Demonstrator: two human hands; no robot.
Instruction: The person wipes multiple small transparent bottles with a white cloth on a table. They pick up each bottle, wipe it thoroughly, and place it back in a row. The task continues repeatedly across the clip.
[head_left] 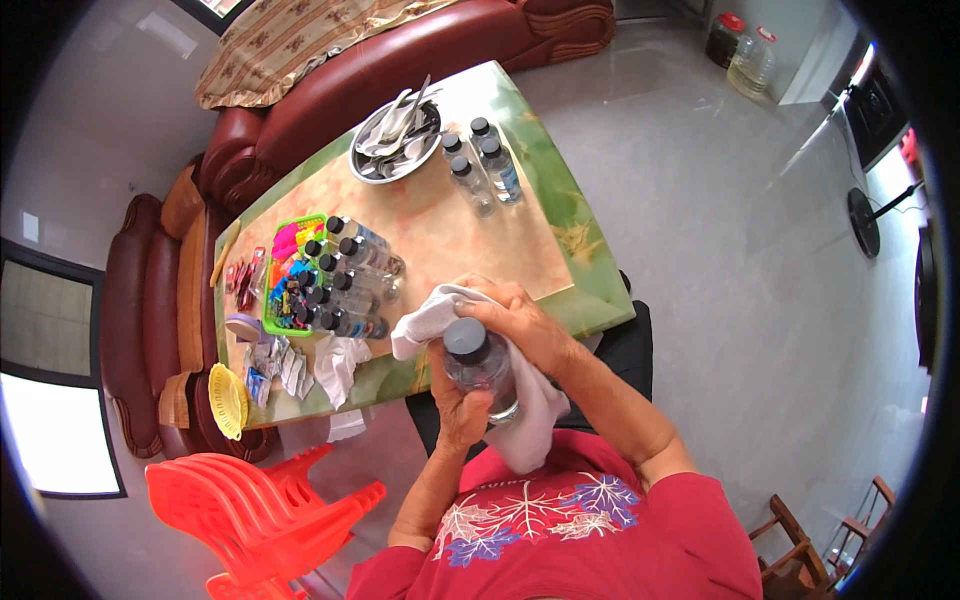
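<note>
Close in front of my chest, my left hand (457, 405) grips a clear bottle (487, 372) with a dark grey cap, held upright. My right hand (520, 318) is closed on a white cloth (428, 322), which wraps the bottle's far side and hangs down to my shirt. On the table to the left stands a cluster of similar capped bottles (362, 258). Several more clear bottles (485, 180) are grouped farther off, near the table's right side.
A bowl of spoons and utensils (397, 140) sits at the table's far end. Left are a green basket (270, 318) of colourful small items, packets (292, 372), a crumpled white tissue (338, 362) and a yellow basket (228, 402). Red plastic chairs (250, 510) stand near left; a sofa (380, 70) lies beyond.
</note>
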